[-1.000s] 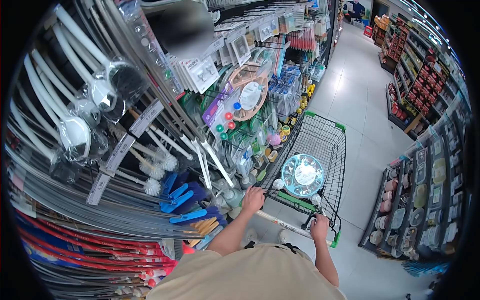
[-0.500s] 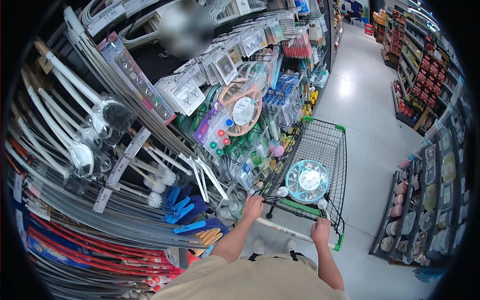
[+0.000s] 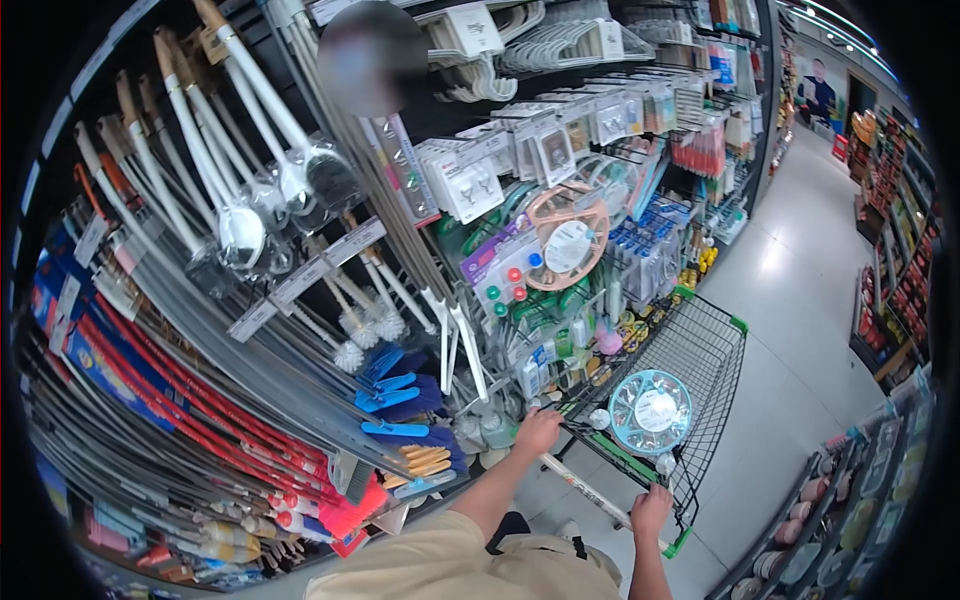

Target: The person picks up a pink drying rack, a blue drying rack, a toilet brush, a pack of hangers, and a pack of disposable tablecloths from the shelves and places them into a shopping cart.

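head view: left hand (image 3: 538, 432) has its fingers closed round the left end of the cart handle (image 3: 592, 493); right hand (image 3: 651, 508) grips its right end. cart (image 3: 722, 345) left edge runs just beside the display rack (image 3: 560, 330). round teal tray (image 3: 650, 412) lies near the basket's rear edge. open floor (image 3: 800, 300) lies ahead and to the right.

Ahead of the left hand (image 3: 538, 432), the cart (image 3: 705, 350) is matt black metal wire — the round tray (image 3: 650, 412) inside, glossy pale-blue plastic; floor (image 3: 790, 290) smooth, shiny.

Black wire cart (image 3: 700, 350) with green corners, pale blue round dish (image 3: 650, 411), white-labelled.
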A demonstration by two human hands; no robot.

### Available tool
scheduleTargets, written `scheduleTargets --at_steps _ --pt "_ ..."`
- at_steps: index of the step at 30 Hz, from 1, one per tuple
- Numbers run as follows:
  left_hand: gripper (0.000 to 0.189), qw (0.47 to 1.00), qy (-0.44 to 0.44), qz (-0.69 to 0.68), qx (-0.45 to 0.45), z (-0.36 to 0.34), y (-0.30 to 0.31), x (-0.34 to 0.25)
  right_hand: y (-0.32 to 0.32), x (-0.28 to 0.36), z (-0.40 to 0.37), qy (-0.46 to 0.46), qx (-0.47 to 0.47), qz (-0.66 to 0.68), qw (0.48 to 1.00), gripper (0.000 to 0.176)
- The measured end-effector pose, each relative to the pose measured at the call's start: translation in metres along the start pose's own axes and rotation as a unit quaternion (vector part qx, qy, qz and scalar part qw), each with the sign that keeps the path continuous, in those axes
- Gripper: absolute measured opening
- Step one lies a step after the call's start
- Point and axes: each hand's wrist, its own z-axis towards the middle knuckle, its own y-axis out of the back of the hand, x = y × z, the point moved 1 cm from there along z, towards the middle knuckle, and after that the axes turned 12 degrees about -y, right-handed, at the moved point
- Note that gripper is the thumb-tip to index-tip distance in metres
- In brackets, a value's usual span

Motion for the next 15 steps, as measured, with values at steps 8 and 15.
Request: scheduleTargets --at_steps 8,15 --pt "0.021 0.999 0.006 -0.019 -0.049 -0.007 -0.009 -0.016 0.004 -0.021 0.016 0.008 0.064 -0.022 0.998 0.031" --pt "0.019 0.998 0.033 -0.023 -0.056 -0.015 -0.008 -0.031 0.005 -0.039 0.017 0.021 0.042 -0.004 0.999 0.036"
